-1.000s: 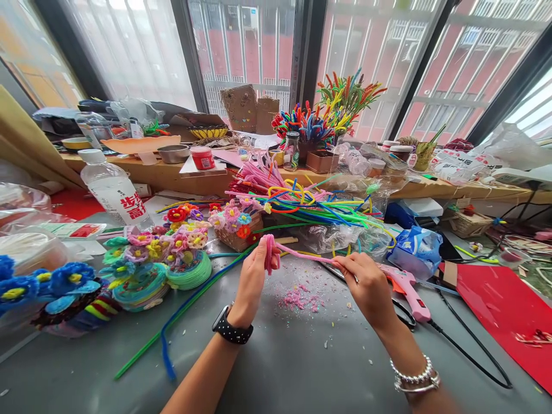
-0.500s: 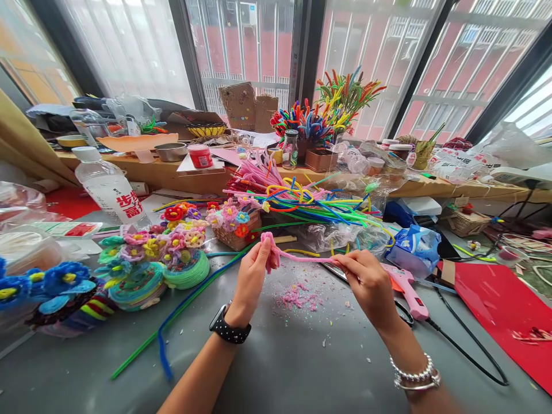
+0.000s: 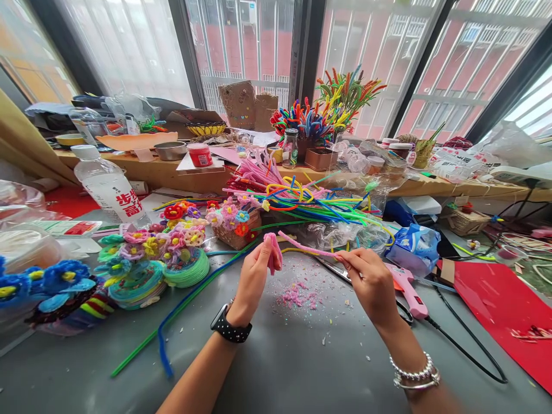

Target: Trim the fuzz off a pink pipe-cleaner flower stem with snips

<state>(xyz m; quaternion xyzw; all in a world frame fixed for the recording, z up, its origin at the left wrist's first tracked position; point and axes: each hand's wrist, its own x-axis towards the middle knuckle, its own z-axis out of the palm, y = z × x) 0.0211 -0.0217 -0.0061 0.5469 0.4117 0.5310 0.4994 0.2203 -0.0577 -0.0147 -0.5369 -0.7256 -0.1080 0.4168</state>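
My left hand [image 3: 253,279] is closed on a folded bunch of fuzzy pink pipe cleaner [image 3: 275,257], which sticks out above and beside the thumb. In my right hand [image 3: 370,283], thumb and fingers pinch one end of a straight pink pipe cleaner [image 3: 308,249]. Its other tip points left and up, close beside the bunch, with a small gap showing between them. Pink fluff and glitter crumbs [image 3: 299,296] lie on the grey table [image 3: 319,368] below. Scissors [image 3: 334,269], partly hidden, lie behind my right hand.
Pipe-cleaner flower pots [image 3: 185,267] and a water bottle [image 3: 110,187] stand to the left. A heap of coloured pipe cleaners [image 3: 297,195] is behind my hands. On the right are a pink glue gun [image 3: 407,290] with its black cord and a red sheet [image 3: 500,305].
The pink pipe cleaner's left end has come away from the bunch in my left hand and now tilts upward. Both hands stay nearly in place.
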